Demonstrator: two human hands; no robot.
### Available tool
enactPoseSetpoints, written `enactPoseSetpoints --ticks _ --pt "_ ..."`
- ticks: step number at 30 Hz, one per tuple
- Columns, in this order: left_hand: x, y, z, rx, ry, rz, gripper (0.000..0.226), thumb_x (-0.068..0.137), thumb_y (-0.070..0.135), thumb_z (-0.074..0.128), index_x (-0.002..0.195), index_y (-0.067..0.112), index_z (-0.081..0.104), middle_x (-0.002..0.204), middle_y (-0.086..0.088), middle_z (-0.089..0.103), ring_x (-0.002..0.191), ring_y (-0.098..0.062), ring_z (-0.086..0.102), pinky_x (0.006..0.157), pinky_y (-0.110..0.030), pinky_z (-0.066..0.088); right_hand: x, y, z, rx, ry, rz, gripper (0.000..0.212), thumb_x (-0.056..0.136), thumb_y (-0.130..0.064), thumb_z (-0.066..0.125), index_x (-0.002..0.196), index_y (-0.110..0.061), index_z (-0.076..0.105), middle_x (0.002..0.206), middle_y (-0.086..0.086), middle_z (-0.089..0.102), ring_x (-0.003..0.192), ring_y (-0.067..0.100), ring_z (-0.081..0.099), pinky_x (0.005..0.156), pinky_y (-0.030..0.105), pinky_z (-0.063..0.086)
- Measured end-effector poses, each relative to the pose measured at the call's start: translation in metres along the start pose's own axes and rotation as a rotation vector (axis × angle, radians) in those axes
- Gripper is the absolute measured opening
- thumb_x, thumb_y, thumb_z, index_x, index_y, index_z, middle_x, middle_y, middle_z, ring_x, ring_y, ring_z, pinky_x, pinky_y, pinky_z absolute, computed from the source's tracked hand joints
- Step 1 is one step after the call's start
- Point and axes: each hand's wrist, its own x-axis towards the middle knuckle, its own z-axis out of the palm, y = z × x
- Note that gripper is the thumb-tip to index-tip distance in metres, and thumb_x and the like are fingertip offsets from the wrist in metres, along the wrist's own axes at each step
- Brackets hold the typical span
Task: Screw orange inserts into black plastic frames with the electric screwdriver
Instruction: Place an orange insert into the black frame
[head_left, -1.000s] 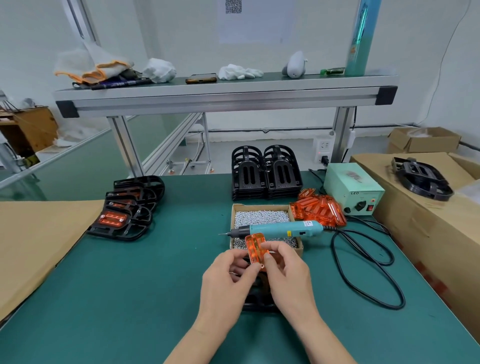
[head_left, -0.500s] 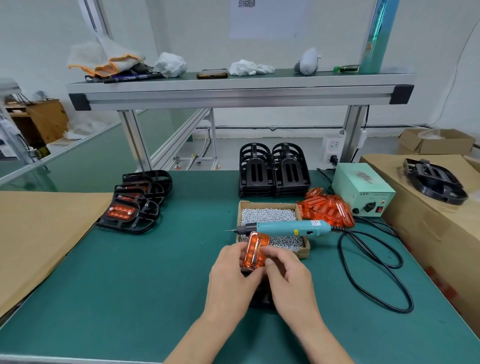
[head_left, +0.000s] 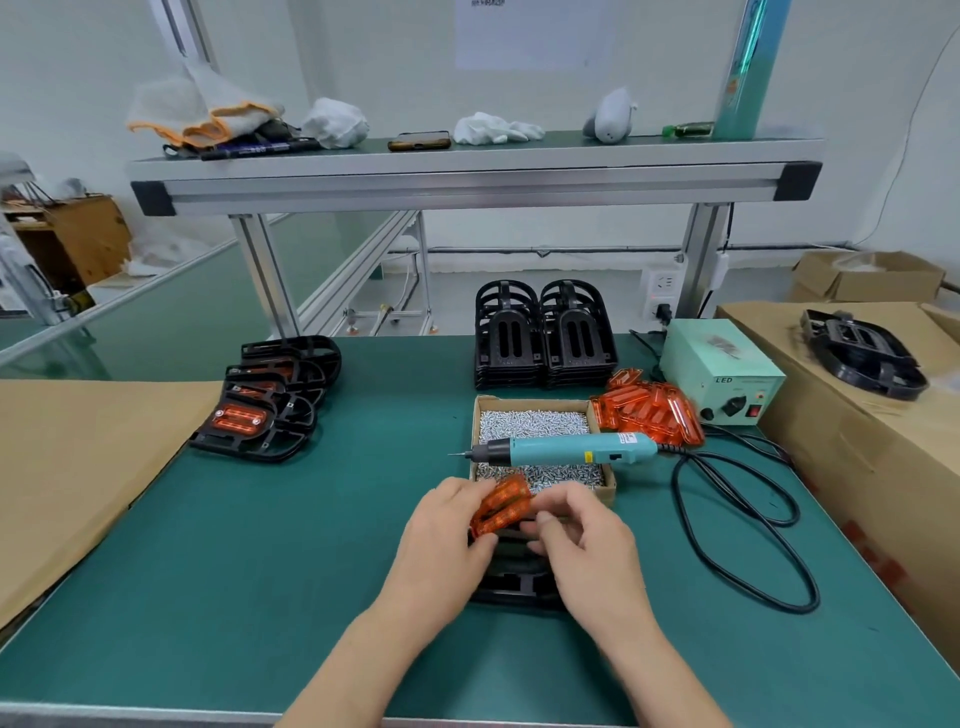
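Left hand (head_left: 447, 535) and right hand (head_left: 587, 540) pinch the orange insert (head_left: 501, 506) over the black frame (head_left: 514, 587), lower centre; seated crooked, it may not screw down.

Your left hand (head_left: 447, 540) and right hand (head_left: 587, 540) pinch a translucent orange insert (head_left: 501, 506), tilted just above a black plastic frame (head_left: 511, 584) lying flat on the green mat (head_left: 234, 571). The teal electric screwdriver (head_left: 566, 449) lies on its side across the screw box (head_left: 535, 402), bit pointing left. Spare inserts (head_left: 649, 410) are heaped just right of the box. Bare frames (head_left: 545, 338) stand stacked behind it. Finished frames (head_left: 265, 405) overlap at far left.
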Motion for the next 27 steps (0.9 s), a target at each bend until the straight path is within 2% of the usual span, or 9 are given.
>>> enactPoseSetpoints --ticks 3,6,10,13,18,24,27 --pt "0.002 -0.008 -0.005 0.098 -0.119 0.052 0.057 0.086 0.012 0.065 0.14 0.027 0.053 0.134 0.013 0.054 0.12 -0.012 0.045 0.106 -0.019 0.029 0.003 0.0 -0.01 -0.204 0.08 -0.12 0.032 0.091 0.001 0.062 0.095 -0.03 0.065 0.094 -0.012 0.067 0.084 0.004 0.065 0.075 0.013 0.048" --pt "0.003 -0.01 -0.007 0.18 -0.236 0.079 0.057 0.088 0.016 0.065 0.141 0.032 0.052 0.137 0.016 0.053 0.118 -0.013 0.044 0.106 -0.026 0.031 0.005 0.0 -0.016 -0.361 0.007 -0.176 0.027 0.089 -0.002 0.068 0.101 -0.026 0.073 0.1 -0.016 0.062 0.087 0.0 0.059 0.076 0.005 0.04" --pt "0.009 -0.009 -0.008 0.208 -0.309 0.12 0.054 0.088 0.016 0.065 0.138 0.032 0.055 0.134 0.014 0.056 0.114 -0.015 0.047 0.104 -0.028 0.033 0.004 0.003 -0.014 -0.53 -0.102 -0.185 0.022 0.089 -0.009 0.068 0.101 -0.025 0.076 0.1 -0.016 0.058 0.091 0.0 0.053 0.086 0.013 0.038" --pt "0.016 -0.011 -0.009 0.206 -0.364 0.115 0.053 0.087 0.015 0.066 0.136 0.032 0.057 0.131 0.012 0.058 0.113 -0.016 0.048 0.103 -0.028 0.035 0.004 0.004 -0.013 -0.573 -0.117 -0.174 0.024 0.089 -0.007 0.064 0.099 -0.025 0.077 0.099 -0.014 0.056 0.096 0.006 0.052 0.086 0.014 0.036" --pt "0.02 -0.018 -0.006 0.192 -0.387 0.079 0.05 0.086 0.016 0.069 0.133 0.031 0.06 0.129 0.011 0.058 0.115 -0.014 0.047 0.103 -0.025 0.035 0.007 0.006 -0.01 -0.66 -0.163 -0.158 0.013 0.091 -0.017 0.065 0.097 -0.023 0.076 0.101 -0.011 0.053 0.102 0.009 0.045 0.085 0.016 0.03" --pt "0.019 -0.028 -0.008 0.041 -0.375 -0.048 0.051 0.082 0.015 0.075 0.131 0.026 0.062 0.125 0.01 0.056 0.118 -0.009 0.051 0.105 -0.022 0.035 0.01 0.006 -0.007 -0.706 -0.162 -0.147 0.011 0.091 -0.019 0.067 0.095 -0.023 0.077 0.104 -0.012 0.054 0.105 0.009 0.041 0.09 0.019 0.033" --pt "0.015 -0.035 -0.012 -0.076 -0.337 -0.136 0.043 0.085 0.008 0.073 0.124 0.025 0.067 0.118 0.011 0.054 0.116 -0.009 0.054 0.107 -0.026 0.039 0.012 0.004 -0.008 -0.728 -0.166 -0.149 0.011 0.091 -0.021 0.066 0.093 -0.023 0.077 0.104 -0.012 0.054 0.107 0.011 0.042 0.091 0.02 0.033"
